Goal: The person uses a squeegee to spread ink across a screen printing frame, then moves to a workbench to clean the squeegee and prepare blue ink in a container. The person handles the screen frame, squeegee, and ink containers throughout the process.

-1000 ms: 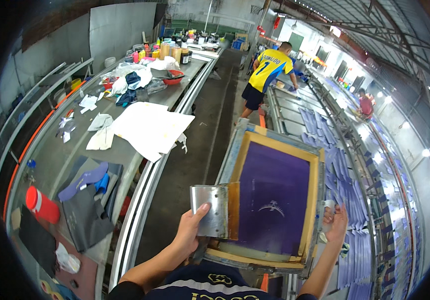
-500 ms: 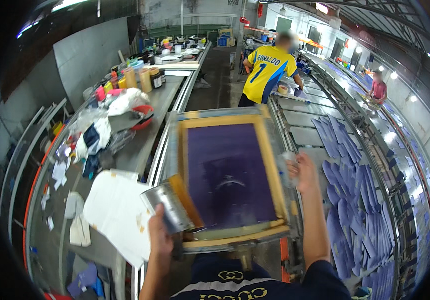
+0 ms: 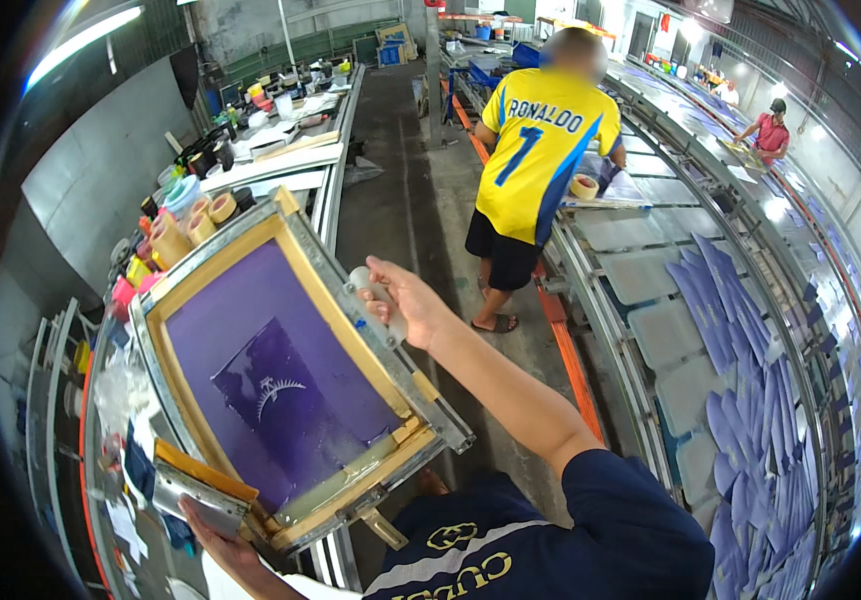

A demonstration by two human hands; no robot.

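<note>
A screen printing frame [image 3: 295,225] with a purple mesh [image 3: 250,310] is held up in front of me, tilted, with a white curved motif low on the mesh. My right hand [image 3: 408,305] is closed around a pale cylindrical handle [image 3: 362,282] on the frame's right side. At the lower left corner, my left hand [image 3: 218,548] grips a squeegee with a metal holder [image 3: 195,502] and an orange blade [image 3: 212,470], which lies against the frame edge. Most of my left fingers are hidden beneath the holder.
On the left, a long table carries tape rolls [image 3: 168,240], jars and cloths. To the right runs a rail-mounted printing table [image 3: 670,335] with several purple fabric pieces [image 3: 760,430]. A person in a yellow shirt [image 3: 542,140] stands ahead beside it; another in red [image 3: 772,138] works farther off.
The frame has swung to the left and tilted, carried by both hands. The squeegee moved left and down with it. My view has shifted, and the person in yellow appears larger.
</note>
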